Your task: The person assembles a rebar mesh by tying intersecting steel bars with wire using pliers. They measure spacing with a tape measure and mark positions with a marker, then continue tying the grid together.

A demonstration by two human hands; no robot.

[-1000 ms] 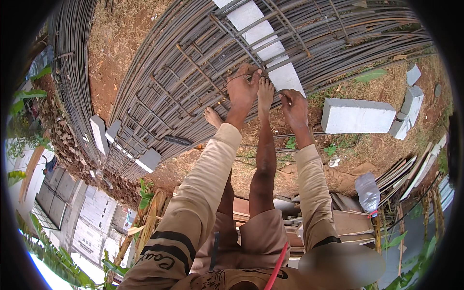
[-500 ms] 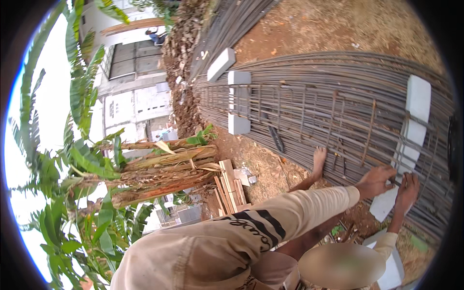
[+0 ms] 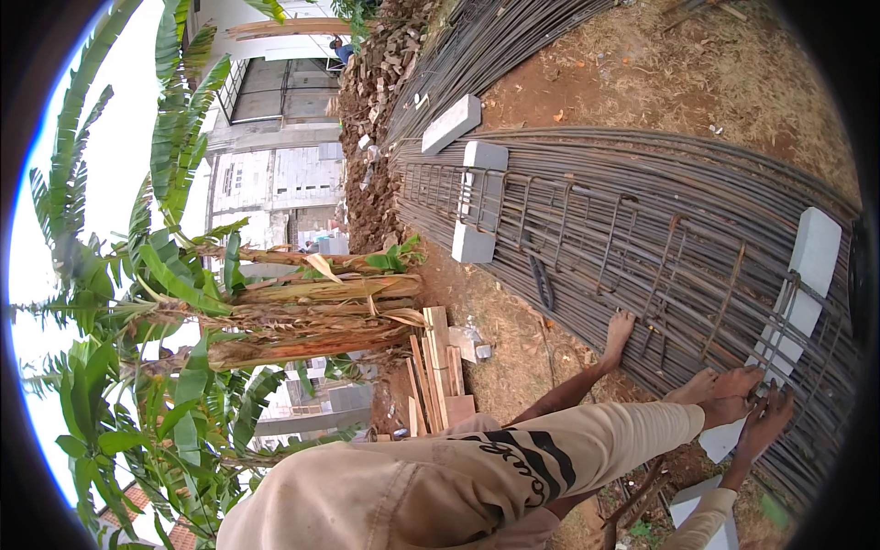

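A long cage of tied steel bars (image 3: 612,246), with square stirrups along it, lies over a bed of loose bars and rests on pale blocks. At its near right end, both hands meet by a pale block (image 3: 807,261). My left hand (image 3: 731,392), at the end of a beige sleeve, has its fingers bent in against the bars. Close beside it, my right hand (image 3: 766,423) pinches at the cage's lower edge. What the fingertips grip is too small to make out. A bare foot (image 3: 620,332) rests on the loose bars.
Another pale block (image 3: 479,202) sits under the cage's far end, and one more (image 3: 452,124) lies beyond it. A dark elongated object (image 3: 541,281) is on the bars. Wooden planks (image 3: 440,367), banana plants (image 3: 321,312) and a rubble heap (image 3: 376,82) stand leftward. A distant person (image 3: 342,50) wears blue.
The view has shifted, so the cage and blocks sit lower and further right. My left hand's fingers have drawn closer to my right hand, still at the same part of the cage.
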